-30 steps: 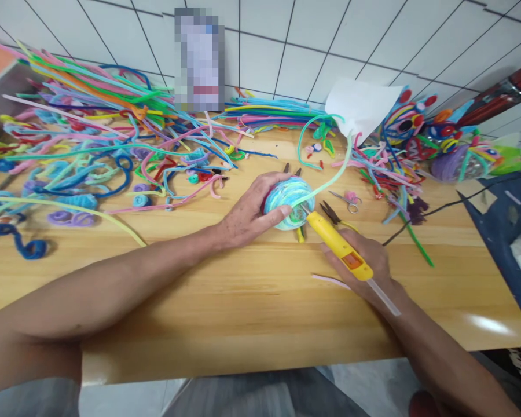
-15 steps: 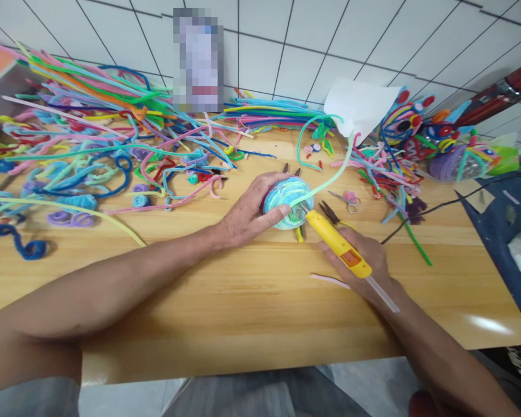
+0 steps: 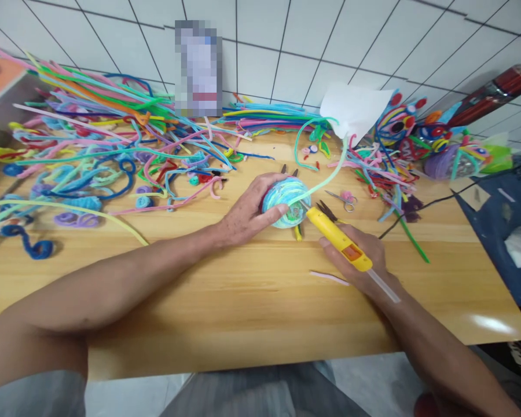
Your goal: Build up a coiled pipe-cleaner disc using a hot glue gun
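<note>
My left hand (image 3: 254, 211) is wrapped round a ball-like piece wound with blue and green pipe cleaners (image 3: 282, 191), its thumb pressing on the near face. A pale green pipe cleaner (image 3: 325, 182) runs from beside that thumb up to the right. In my right hand (image 3: 360, 255) is a yellow hot glue gun (image 3: 336, 234), with a clear glue stick (image 3: 384, 285) sticking out of its back end. The gun's metal tip points at the right side of the wound piece; whether it touches cannot be told. My right fingers are partly hidden by the gun.
Loose pipe cleaners (image 3: 91, 156) cover the table's left and back. Right of the wound piece lie small scissors (image 3: 346, 200) and dark-jawed pliers (image 3: 325, 209). A pixelated phone-like object (image 3: 198, 69) leans on the tiled wall. Colourful pipe-cleaner figures (image 3: 399, 121) and a black cord (image 3: 443, 200) are at right.
The glue gun's tip has shifted slightly against the wound piece's right side. Both hands keep their hold, and the whole view has moved a little.
</note>
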`<state>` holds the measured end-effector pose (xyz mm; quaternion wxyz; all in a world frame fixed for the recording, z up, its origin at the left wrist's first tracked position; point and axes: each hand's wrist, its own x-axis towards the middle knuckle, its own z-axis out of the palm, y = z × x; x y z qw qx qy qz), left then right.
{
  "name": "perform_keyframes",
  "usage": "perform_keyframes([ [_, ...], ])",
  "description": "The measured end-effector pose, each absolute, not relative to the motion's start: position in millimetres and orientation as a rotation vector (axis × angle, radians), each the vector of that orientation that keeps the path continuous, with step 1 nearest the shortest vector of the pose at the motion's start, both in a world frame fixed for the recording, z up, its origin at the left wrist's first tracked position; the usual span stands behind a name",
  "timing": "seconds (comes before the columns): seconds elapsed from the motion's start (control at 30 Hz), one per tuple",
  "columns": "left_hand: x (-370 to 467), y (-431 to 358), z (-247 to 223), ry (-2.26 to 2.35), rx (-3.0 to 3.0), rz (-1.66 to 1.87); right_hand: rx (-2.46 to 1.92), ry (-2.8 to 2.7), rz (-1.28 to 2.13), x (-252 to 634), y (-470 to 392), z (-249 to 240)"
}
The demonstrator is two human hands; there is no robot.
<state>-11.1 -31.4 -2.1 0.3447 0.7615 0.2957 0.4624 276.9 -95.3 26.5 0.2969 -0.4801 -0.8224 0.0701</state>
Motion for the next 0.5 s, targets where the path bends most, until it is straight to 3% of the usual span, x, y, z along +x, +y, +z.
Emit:
perform_keyframes([
  [0.3, -12, -29, -10, 0.831, 1.973, 1.219, -1.492, -1.556, 0.482, 344, -83, 74],
  [0.5, -13, -29, -14, 0.858, 1.946, 1.220, -1.824, -1.341, 0.340, 451, -75, 78],
])
